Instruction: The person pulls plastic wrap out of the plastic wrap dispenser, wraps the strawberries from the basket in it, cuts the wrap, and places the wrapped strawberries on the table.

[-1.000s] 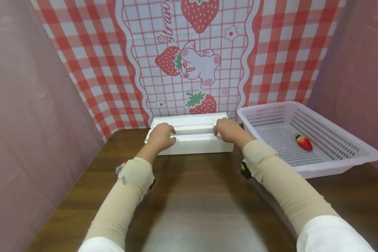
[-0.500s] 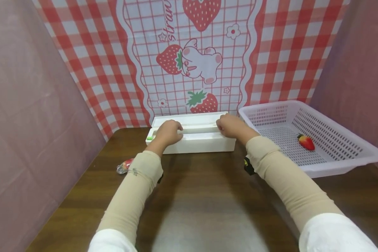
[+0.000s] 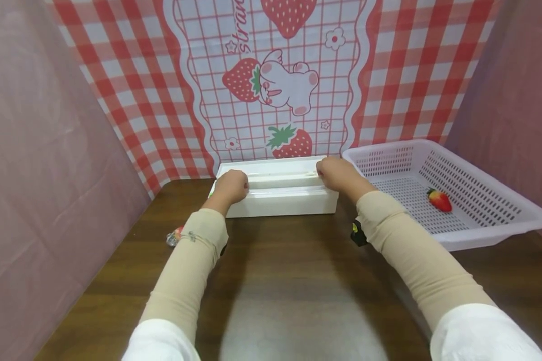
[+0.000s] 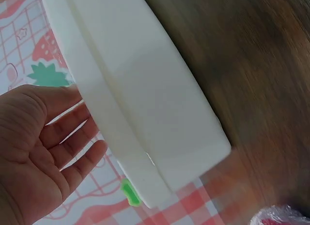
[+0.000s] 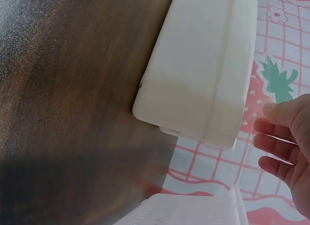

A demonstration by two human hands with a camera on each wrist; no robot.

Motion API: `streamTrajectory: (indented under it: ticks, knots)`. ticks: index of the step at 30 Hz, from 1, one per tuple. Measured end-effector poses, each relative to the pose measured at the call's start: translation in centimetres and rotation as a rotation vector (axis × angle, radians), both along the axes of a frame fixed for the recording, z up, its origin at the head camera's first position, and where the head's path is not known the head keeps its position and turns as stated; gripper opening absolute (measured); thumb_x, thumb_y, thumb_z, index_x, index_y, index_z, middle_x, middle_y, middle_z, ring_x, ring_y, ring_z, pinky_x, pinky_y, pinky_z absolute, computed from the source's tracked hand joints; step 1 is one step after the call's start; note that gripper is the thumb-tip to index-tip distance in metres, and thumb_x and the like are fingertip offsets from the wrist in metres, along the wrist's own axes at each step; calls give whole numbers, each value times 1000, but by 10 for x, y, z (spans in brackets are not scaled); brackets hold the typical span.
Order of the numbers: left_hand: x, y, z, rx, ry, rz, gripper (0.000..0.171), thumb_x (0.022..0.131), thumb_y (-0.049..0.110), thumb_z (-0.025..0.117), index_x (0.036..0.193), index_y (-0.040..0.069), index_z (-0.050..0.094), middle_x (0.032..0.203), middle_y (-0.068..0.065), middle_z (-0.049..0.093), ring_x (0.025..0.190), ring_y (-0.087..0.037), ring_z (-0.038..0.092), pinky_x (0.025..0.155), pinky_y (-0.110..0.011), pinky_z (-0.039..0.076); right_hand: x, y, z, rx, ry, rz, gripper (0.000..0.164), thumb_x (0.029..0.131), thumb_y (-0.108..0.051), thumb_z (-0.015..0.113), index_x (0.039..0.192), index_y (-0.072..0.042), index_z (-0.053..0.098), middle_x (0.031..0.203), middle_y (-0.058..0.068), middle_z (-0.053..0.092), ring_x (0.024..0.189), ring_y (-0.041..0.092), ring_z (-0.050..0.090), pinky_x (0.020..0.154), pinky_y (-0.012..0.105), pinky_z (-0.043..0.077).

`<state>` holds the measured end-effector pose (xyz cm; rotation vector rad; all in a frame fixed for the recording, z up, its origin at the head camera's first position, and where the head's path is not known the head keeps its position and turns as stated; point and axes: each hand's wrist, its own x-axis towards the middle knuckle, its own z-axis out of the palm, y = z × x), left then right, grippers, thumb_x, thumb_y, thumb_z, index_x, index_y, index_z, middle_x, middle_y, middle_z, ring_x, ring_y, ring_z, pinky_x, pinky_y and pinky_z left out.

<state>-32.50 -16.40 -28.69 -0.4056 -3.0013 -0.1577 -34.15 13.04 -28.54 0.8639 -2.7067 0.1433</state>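
Note:
A long white box (image 3: 282, 203) stands at the back of the table, its lid (image 3: 275, 165) raised behind a narrow opening. A bright green piece (image 4: 130, 192) shows at its left end. My left hand (image 3: 231, 188) is over that end, with thumb and fingers bent; in the left wrist view the box edge hides the thumb tip. Over the other end is my right hand (image 3: 339, 175). In the right wrist view its curled fingers (image 5: 278, 147) and thumb come together beside the box, with a gap between. I cannot tell whether they pinch something thin and clear.
A white perforated basket (image 3: 488, 235) stands close on the right, with a strawberry (image 3: 439, 199) in it. Near my left forearm lies a small red thing in clear wrapping (image 3: 173, 236). A checked strawberry-print cloth (image 3: 402, 80) hangs right behind the box.
My right hand has shifted slightly right and up. My left hand moved right, then back left, and its fingers are more curled now. The box stays in nearly the same place.

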Motion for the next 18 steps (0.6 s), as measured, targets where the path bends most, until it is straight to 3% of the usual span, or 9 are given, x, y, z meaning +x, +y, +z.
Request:
streamTrajectory:
  ticks: [9,15,18]
  knots:
    - [-3,-6,-2,18,-8,25,16,96,15,54,90,10,69,94,-5,68,86,-23,61,75,-42,53,2,4,3,-27,-106,-88,10,84,1,52,76,-4,55,72,11,58,69,29,56,67,46,49]
    - [-5,-5,0,38,-28,41,17,98,17,53,91,9,65,93,-5,66,84,-22,58,73,-41,52,0,12,7,-66,-150,-133,12,84,5,49,76,-4,51,72,10,55,69,28,51,66,43,46]
    - [-5,-8,-1,48,-46,45,17,97,15,53,99,7,68,102,-7,68,92,-24,60,78,-43,53,1,15,10,-111,-169,-115,10,86,3,49,79,-3,52,74,11,55,71,29,52,68,44,46]
